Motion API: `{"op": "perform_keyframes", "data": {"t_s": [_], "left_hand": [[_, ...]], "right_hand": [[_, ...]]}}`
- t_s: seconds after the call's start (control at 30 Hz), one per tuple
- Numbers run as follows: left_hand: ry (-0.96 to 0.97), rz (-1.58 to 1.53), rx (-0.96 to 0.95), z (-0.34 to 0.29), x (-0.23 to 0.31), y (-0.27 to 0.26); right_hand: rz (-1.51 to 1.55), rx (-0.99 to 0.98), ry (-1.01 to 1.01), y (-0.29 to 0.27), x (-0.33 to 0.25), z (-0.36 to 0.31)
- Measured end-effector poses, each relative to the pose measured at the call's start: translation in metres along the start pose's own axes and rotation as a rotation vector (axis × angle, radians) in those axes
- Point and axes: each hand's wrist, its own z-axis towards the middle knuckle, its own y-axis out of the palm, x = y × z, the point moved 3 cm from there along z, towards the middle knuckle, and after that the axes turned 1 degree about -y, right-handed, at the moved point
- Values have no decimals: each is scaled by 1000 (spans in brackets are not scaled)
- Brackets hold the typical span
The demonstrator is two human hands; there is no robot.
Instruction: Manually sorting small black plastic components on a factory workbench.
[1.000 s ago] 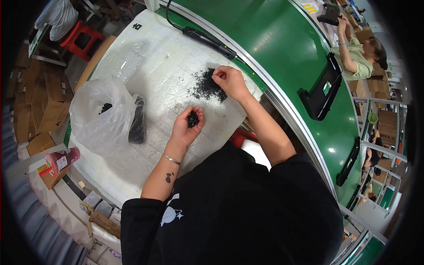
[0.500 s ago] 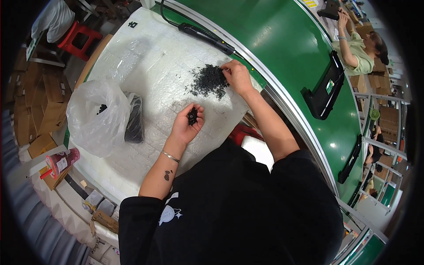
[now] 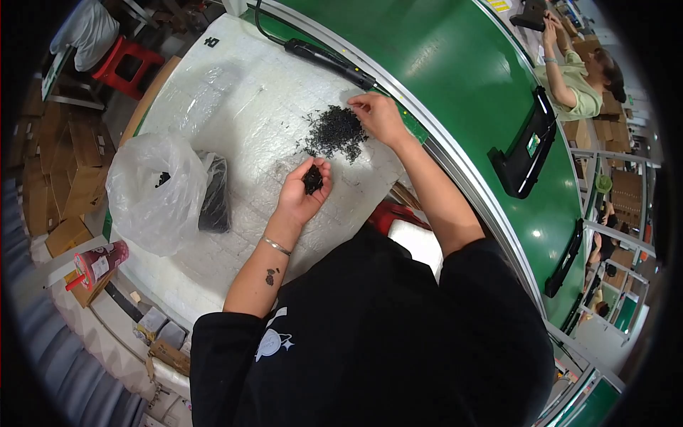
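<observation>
My left hand [image 3: 299, 199] is palm up and cupped, its fingers curled round a clump of small black parts [image 3: 312, 180]. Just beyond it a loose heap of tiny black pieces [image 3: 336, 132] lies spread on the white foam-wrapped work surface [image 3: 256, 107]. At the heap's far right edge is my right hand [image 3: 384, 119], thumb and fingertips pinched together; whatever they hold is too small to make out. Left of my left hand stand an open clear plastic bag [image 3: 153, 213] with a few black parts inside and a dark plastic-wrapped bundle [image 3: 215, 196].
A black corded tool [image 3: 331, 60] lies along the far edge, beside the green conveyor belt [image 3: 441, 50]. Long black housings [image 3: 523, 156] rest on the belt. A red cup with a straw [image 3: 99, 262] stands at left. Another person [image 3: 580, 82] works across the belt.
My right hand has shifted slightly left and away from me along the heap's edge. My left hand has turned a little, its fingers cupped more upright round the black parts.
</observation>
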Motion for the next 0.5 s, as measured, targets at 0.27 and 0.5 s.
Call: {"op": "perform_keyframes", "data": {"t_s": [0.27, 0.5], "left_hand": [[-46, -107, 9, -1, -2, -14], [-48, -109, 2, 1, -4, -9]], "right_hand": [[-131, -140, -127, 8, 7, 16], [-3, -99, -50, -8, -18, -16]]}}
